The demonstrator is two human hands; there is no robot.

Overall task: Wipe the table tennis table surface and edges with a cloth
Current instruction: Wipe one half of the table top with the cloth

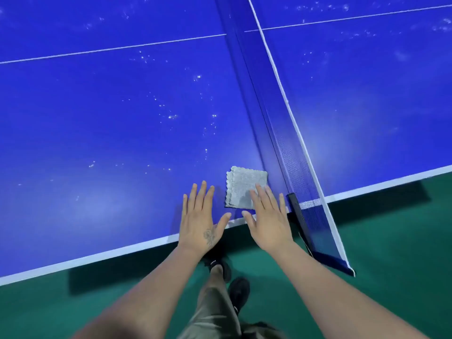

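From the head view: folded grey cloth (244, 187) lying flat on the blue table (110, 143) near its near edge, just beside the net (291, 152) and its post (297, 211). Right hand (266, 223) flat with fingers (260, 194) straight and slightly spread, tips resting on the cloth's near corner. Left hand (203, 218) flat and spread beside the cloth, holding nothing. Pale specks scattered across the surface. Apparently at the very start of wiping. Next: pressing the cloth down and sweeping along the edge, then outward over the specks.

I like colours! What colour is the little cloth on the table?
The folded cloth is grey, seen best in the head view.
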